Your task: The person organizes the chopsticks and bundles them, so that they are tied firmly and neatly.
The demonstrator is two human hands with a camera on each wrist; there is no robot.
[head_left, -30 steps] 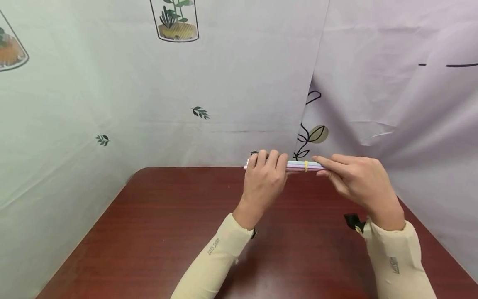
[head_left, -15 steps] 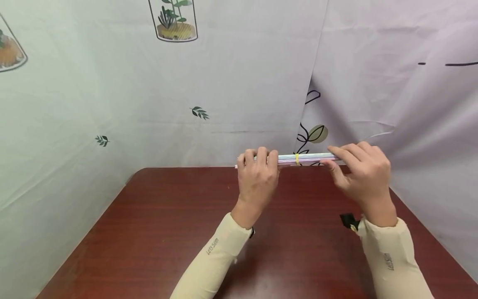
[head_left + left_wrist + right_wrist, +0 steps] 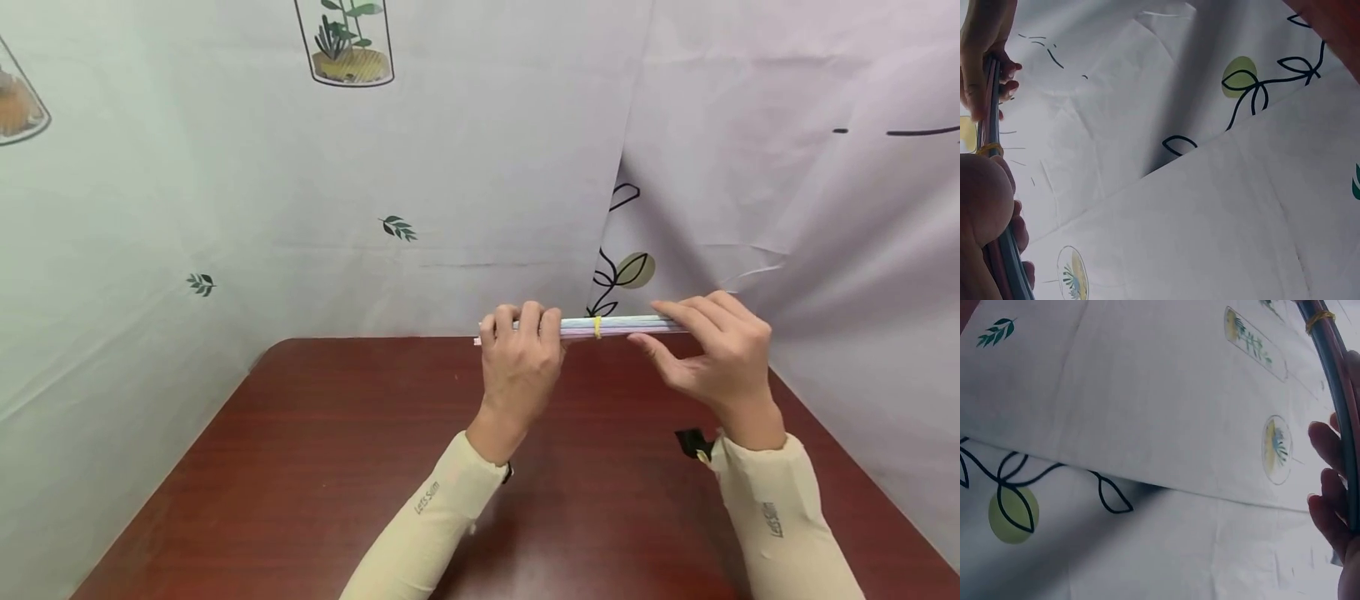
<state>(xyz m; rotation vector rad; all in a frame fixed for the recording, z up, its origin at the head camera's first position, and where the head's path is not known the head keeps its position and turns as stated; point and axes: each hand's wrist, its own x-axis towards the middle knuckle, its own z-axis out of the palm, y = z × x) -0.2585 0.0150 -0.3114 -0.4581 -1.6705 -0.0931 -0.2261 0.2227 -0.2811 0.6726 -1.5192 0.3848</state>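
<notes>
A slim bundle of pastel sticks [image 3: 577, 330], pale blue, pink and lilac, is held nearly level above the far edge of the table. A yellow rubber band [image 3: 597, 326] circles it between the hands. My left hand [image 3: 521, 350] grips the left part, fingers wrapped over the top; only short white ends stick out beyond it. At the other end my right hand [image 3: 716, 354] has its fingers over the sticks and its thumb at the lower edge. In the right wrist view, curled fingers [image 3: 1329, 506] lie along the bundle [image 3: 1335, 375], whose far end is hidden.
The reddish-brown table [image 3: 360, 467] spreads out below both forearms. White cloth [image 3: 480, 167] printed with leaves and jars hangs around it on the back and sides. A black piece [image 3: 693, 443] shows at the right wrist.
The bundle shifted left and up, then dipped slightly. My right hand moved left, its thumb now further from the fingertips, and the left hand drifted slightly left, still gripping.
</notes>
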